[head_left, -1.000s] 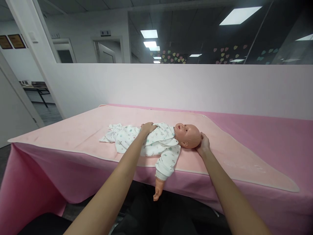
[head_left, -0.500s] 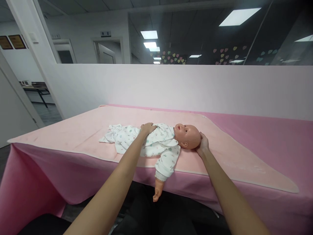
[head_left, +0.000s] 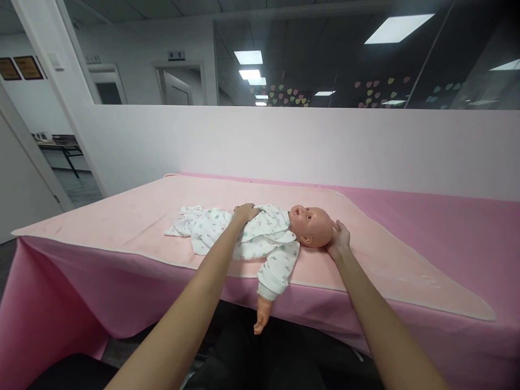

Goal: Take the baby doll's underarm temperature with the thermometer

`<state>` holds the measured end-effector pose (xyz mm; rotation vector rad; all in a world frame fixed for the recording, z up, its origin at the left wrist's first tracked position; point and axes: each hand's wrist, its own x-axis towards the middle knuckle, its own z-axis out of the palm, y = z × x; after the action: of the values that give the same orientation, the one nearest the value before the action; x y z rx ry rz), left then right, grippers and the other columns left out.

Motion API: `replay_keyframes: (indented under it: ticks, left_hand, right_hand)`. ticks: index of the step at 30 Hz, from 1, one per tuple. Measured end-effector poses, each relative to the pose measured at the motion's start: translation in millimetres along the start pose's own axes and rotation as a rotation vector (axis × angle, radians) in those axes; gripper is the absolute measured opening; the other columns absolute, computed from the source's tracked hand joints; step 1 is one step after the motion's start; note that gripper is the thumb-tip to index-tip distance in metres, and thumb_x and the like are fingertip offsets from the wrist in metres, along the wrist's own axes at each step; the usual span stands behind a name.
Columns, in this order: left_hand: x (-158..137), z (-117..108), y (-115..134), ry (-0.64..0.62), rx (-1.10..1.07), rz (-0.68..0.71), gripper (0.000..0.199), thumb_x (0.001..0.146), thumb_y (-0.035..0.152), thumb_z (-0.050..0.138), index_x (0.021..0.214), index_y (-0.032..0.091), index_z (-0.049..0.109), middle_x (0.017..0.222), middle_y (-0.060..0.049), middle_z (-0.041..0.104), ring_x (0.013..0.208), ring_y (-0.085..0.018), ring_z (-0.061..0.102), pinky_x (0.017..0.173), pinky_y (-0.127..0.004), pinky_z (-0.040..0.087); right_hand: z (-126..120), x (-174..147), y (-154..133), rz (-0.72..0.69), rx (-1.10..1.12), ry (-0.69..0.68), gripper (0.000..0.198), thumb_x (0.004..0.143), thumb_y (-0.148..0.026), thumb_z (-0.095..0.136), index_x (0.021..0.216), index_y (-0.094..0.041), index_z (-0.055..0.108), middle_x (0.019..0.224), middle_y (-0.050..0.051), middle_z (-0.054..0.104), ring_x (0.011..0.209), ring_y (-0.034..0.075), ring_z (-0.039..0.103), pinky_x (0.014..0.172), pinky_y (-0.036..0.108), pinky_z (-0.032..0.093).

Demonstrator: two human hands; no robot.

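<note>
A baby doll [head_left: 260,246] in a white, small-patterned outfit lies on its back on a peach-coloured pad [head_left: 134,211], head to the right. My left hand [head_left: 245,213] rests across the doll's middle, its back upward; the fingertips on the far side are partly hidden. Against the back of the doll's head [head_left: 317,226] is my right hand [head_left: 338,240], with fingers loosely parted and partly out of sight behind the head. The doll's near arm [head_left: 264,314] hangs over the front edge, its sleeve [head_left: 278,271] bunched above the bare forearm.
A pink cloth [head_left: 459,233] covers the table beneath the pad and drapes down the front. Behind it stands a low white wall [head_left: 304,146] with glass above. At left are a door [head_left: 24,179] and a distant table [head_left: 60,146].
My right hand has shifted slightly right, and its fingers are a little looser at the back of the doll's head. My left hand and the doll look the same.
</note>
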<state>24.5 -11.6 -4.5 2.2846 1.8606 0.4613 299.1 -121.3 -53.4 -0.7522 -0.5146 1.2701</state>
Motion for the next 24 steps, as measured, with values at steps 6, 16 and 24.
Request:
replay_keyframes:
  ticks: [6, 16, 24]
  left_hand:
    - [-1, 0, -1, -0.002, -0.039, -0.009, 0.045, 0.078, 0.048, 0.034, 0.105, 0.021, 0.058, 0.117, -0.01, 0.058, 0.109, -0.028, 0.049, 0.094, -0.043, 0.028]
    - [-7, 1, 0, 0.069, -0.268, 0.064, 0.043, 0.075, 0.042, 0.045, 0.112, 0.022, 0.055, 0.121, -0.007, 0.055, 0.115, -0.026, 0.046, 0.098, -0.039, 0.028]
    - [-27, -25, -17, 0.178, -1.095, 0.258, 0.054, 0.09, 0.039, 0.011, 0.132, 0.019, 0.037, 0.124, -0.007, 0.052, 0.11, -0.017, 0.052, 0.088, -0.031, 0.045]
  right_hand:
    - [11, -1, 0, 0.038, -0.07, -0.077, 0.041, 0.077, -0.044, 0.04, 0.101, -0.017, 0.059, 0.097, 0.008, 0.066, 0.092, 0.026, 0.061, 0.083, 0.046, 0.049]
    - [18, -9, -3, 0.039, -0.06, -0.115, 0.042, 0.077, -0.04, 0.041, 0.105, -0.015, 0.06, 0.099, 0.01, 0.066, 0.091, 0.027, 0.062, 0.083, 0.047, 0.047]
    - [17, -5, -1, 0.032, -0.064, -0.083, 0.041, 0.077, -0.04, 0.04, 0.101, -0.015, 0.062, 0.098, 0.01, 0.067, 0.089, 0.027, 0.062, 0.084, 0.046, 0.048]
